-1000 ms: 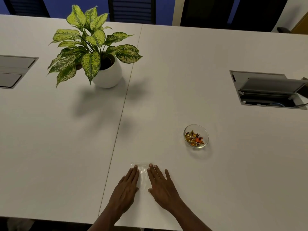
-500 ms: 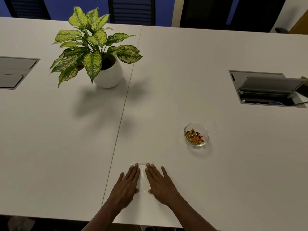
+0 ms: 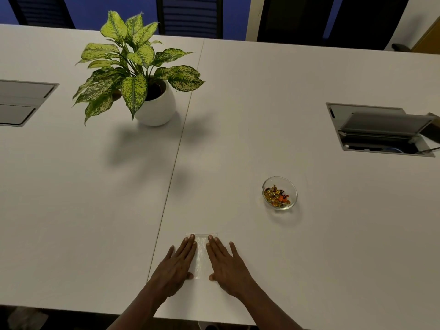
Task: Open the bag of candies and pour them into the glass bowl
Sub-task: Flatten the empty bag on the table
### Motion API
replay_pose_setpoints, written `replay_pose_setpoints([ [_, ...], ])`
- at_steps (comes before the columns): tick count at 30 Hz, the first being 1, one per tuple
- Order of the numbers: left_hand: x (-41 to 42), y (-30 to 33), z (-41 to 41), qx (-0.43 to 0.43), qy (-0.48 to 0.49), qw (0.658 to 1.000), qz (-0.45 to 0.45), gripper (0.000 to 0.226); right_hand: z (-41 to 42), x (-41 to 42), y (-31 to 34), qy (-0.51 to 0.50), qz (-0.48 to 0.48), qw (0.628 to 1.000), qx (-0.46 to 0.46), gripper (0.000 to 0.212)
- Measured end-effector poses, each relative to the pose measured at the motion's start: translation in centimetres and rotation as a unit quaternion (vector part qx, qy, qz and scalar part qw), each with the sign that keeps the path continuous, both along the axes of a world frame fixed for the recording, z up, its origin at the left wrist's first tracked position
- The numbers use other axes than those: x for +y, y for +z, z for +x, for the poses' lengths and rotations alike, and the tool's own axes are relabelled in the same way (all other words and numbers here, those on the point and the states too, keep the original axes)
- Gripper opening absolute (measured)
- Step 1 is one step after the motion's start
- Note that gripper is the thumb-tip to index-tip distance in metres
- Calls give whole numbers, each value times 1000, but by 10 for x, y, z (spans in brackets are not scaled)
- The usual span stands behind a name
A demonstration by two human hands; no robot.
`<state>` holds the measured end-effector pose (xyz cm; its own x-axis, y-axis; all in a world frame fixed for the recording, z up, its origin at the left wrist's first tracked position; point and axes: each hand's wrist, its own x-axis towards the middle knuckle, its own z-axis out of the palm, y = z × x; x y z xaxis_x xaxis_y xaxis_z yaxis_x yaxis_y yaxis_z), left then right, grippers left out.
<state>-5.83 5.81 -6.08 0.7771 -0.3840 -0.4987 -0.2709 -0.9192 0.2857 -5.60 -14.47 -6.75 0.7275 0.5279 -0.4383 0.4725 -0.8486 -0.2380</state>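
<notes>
A clear, flat plastic bag (image 3: 201,253) lies on the white table (image 3: 309,258) near its front edge, and it looks empty. My left hand (image 3: 175,267) rests flat, palm down, on the bag's left part. My right hand (image 3: 226,266) rests flat on its right part. A strip of the bag shows between the two hands, and its top edge shows past the fingertips. To the right and farther back stands a small glass bowl (image 3: 289,184) holding several wrapped candies (image 3: 276,196), gold and orange.
A potted plant (image 3: 142,86) in a white pot stands at the back left. A closed cable hatch (image 3: 21,103) sits at the far left, and an open one (image 3: 381,129) at the right. A seam (image 3: 176,148) runs down the table. Dark chairs (image 3: 190,15) line the far side.
Both hands have slid a little toward me along the bag, and more of its top edge shows. The bowl has not moved.
</notes>
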Motion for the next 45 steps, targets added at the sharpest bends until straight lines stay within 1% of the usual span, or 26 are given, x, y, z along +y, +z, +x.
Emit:
replay_pose_setpoints([
  [9, -3, -1, 0, -8, 17, 1000, -7, 86, 1, -1, -6, -12, 23, 1000, 6, 83],
  [15, -8, 3, -5, -16, 33, 999, -29, 81, 2, -8, -6, -46, 58, 997, 0, 76],
  [20, -13, 1, -12, -56, 51, 996, -54, 71, 2, -27, 1, -77, 86, 993, -19, 68],
  [25, -8, 1, -9, -85, 78, 990, -81, 63, 0, -52, 10, -117, 89, 989, -30, 63],
  [28, -5, 2, -9, -131, 65, 985, -90, 48, -2, -61, 12, -134, 95, 986, -28, 62],
  [29, -5, 6, -8, -127, 62, 986, -94, 55, -2, -63, 12, -137, 94, 986, -31, 61],
  [30, -6, 8, -7, -143, 45, 983, -103, 63, -3, -64, 12, -138, 94, 985, -32, 60],
  [31, -6, 11, -6, -147, 51, 981, -116, 61, -3, -64, 12, -139, 95, 985, -31, 59],
  [32, -7, 13, -6, -150, 49, 979, -126, 58, -4, -64, 11, -137, 97, 985, -29, 59],
  [33, -7, 14, -5, -151, 46, 978, -137, 62, -4, -63, 10, -132, 98, 986, -26, 58],
  [35, -8, 12, -7, -157, 45, 974, -157, 80, -6, -60, 7, -107, 95, 990, -16, 57],
  [36, -8, 10, -9, -156, 52, 972, -165, 83, -7, -57, 6, -92, 96, 991, -11, 56],
  [37, -7, 10, -10, -137, 57, 975, -166, 80, -8, -54, 4, -78, 98, 992, -8, 56],
  [38, -5, 8, -10, -129, 61, 976, -164, 71, -10, -51, 3, -66, 100, 993, -9, 55],
  [39, -4, 8, -10, -121, 71, 979, -151, 55, -12, -47, 1, -55, 101, 993, -12, 54],
  [40, -3, 6, -10, -120, 74, 980, -140, 43, -13, -44, 0, -46, 101, 994, -15, 54],
  [45, 3, -1, -10, -123, 53, 981, -140, 60, -17, -37, -2, -17, 87, 996, -32, 53],
])
